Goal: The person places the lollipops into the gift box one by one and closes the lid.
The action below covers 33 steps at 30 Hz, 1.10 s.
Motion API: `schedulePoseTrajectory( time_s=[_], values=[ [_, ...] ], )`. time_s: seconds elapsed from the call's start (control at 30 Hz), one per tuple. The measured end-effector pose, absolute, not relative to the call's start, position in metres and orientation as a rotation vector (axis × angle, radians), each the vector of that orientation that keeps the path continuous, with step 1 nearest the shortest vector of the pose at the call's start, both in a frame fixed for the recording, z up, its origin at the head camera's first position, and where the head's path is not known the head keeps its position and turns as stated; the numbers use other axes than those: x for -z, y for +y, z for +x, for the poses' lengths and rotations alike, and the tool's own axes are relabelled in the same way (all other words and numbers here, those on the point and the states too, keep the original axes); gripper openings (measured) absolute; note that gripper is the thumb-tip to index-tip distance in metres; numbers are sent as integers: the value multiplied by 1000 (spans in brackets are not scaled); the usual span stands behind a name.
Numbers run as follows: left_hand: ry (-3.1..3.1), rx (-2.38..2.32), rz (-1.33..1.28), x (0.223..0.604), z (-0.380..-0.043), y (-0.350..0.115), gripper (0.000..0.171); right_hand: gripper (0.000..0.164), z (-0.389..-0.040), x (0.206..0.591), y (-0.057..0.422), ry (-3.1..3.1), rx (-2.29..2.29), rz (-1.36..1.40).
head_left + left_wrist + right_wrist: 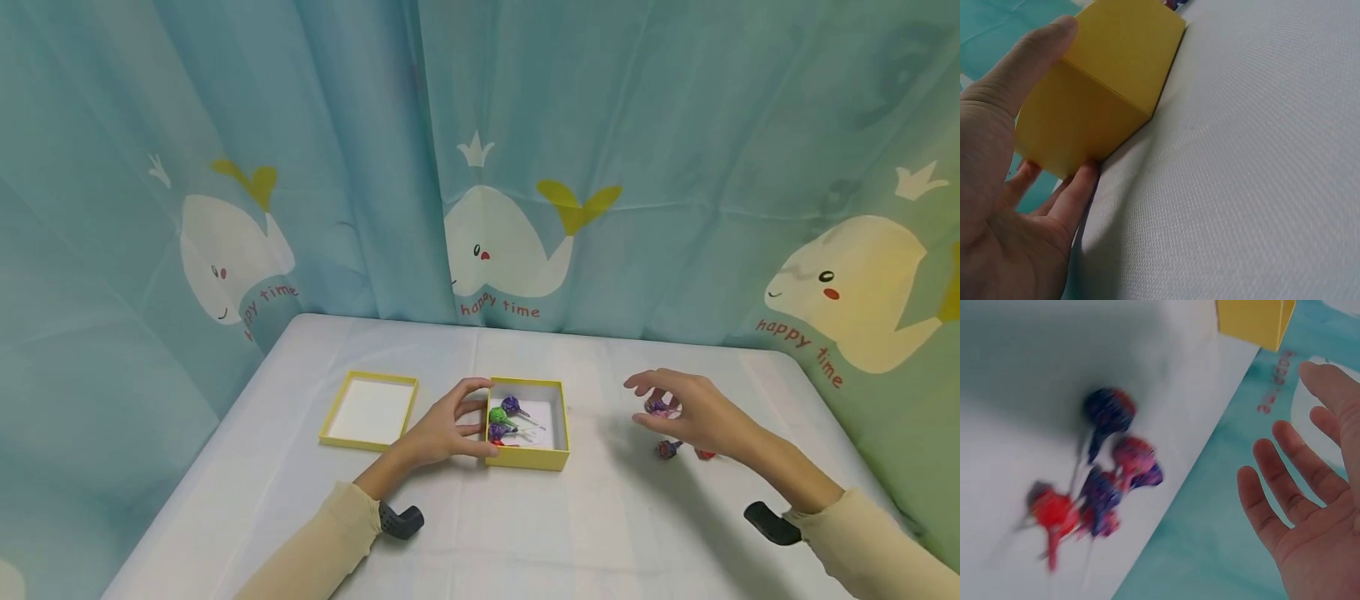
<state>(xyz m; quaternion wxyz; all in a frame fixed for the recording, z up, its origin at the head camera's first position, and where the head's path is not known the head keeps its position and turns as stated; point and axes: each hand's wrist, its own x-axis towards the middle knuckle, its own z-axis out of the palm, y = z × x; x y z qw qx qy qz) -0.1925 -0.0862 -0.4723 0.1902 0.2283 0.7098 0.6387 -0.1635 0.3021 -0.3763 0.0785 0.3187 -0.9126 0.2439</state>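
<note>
My left hand [441,427] grips the left end of a yellow box [529,458], its thumb at the front corner and its other fingers along the side. Several wrapped lollipops lie in the box's left part, among them a purple lollipop [511,406] and a green lollipop [498,416]. Over on the right, my right hand [697,410] hovers with fingers spread and holds nothing. Beneath it on the table is a loose group of lollipops, with a dark blue lollipop [1109,414], a pink lollipop [1135,456] and a red lollipop [1054,512], blurred in the right wrist view.
A shallow yellow-edged lid [369,408] with a white inside lies left of the box. White cloth covers the table [495,542]. Behind the table hangs a blue curtain [360,167] printed with whales.
</note>
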Motion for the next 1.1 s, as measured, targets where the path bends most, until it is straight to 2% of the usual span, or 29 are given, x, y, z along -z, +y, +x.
schedulePoseTrajectory(
  time_s=[0.73, 1.1],
  values=[
    [1986, -1804, 625, 472, -195, -86, 95, 44, -133, 404, 373, -2680, -624, 721],
    [1991, -1804, 625, 472, -194, -86, 97, 49, -127, 429, 390, -2618, -553, 753]
  ],
)
